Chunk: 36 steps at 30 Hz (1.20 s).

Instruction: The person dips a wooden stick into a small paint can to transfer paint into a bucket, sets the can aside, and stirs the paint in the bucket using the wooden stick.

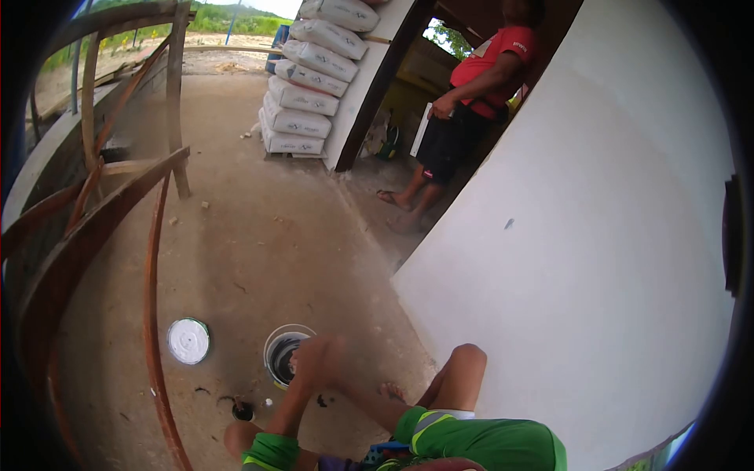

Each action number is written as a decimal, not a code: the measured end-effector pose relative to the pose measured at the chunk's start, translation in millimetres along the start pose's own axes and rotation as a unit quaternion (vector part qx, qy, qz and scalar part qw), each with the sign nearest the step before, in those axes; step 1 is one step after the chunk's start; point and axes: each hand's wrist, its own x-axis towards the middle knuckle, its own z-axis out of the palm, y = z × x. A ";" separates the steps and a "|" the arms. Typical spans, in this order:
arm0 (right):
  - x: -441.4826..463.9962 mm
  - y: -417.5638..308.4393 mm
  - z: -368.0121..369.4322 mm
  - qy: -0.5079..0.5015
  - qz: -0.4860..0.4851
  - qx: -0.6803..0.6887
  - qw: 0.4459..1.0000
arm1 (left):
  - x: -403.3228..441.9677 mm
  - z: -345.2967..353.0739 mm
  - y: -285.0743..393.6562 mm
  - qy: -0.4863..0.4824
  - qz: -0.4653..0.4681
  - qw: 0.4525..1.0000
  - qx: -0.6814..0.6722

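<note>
An open white bucket [269, 342] stands on the floor in front of me, with dark, wet-looking material inside. Over its right rim is my left hand [311, 363], its fingers closed and pointing into the bucket; what they hold is hidden. Against it, on the right, my right hand [336, 363] is smeared by motion, so its fingers do not show. To the left lies a round lid [188, 341] with a whitish top. A small black container [243, 410] sits near my left knee, something brownish sticking out of it.
Wooden rails [153, 314] run along the left side. Stacked sacks [298, 122] stand by the doorway, where another person [491, 71] in a red shirt holds a flat white item. A white wall [581, 235] rises close on my right. Small debris dots the floor.
</note>
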 end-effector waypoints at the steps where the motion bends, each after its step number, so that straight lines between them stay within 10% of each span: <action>1: -0.1 1.2 0.6 0.000 -0.002 0.000 1.000 | -1.0 1.5 -0.8 0.010 0.004 1.000 -0.011; 5: 2.1 10.0 -0.8 -0.035 0.085 0.194 0.977 | -9.7 12.4 -9.5 0.052 0.033 0.998 0.000; 30: -2.3 102.2 1.2 -0.119 0.061 0.008 0.991 | -12.0 28.9 17.6 0.270 -0.112 0.955 -0.052; 36: 7.3 2.9 -27.2 -0.151 0.005 -0.037 0.988 | -2.3 44.3 36.2 0.321 -0.156 0.915 -0.191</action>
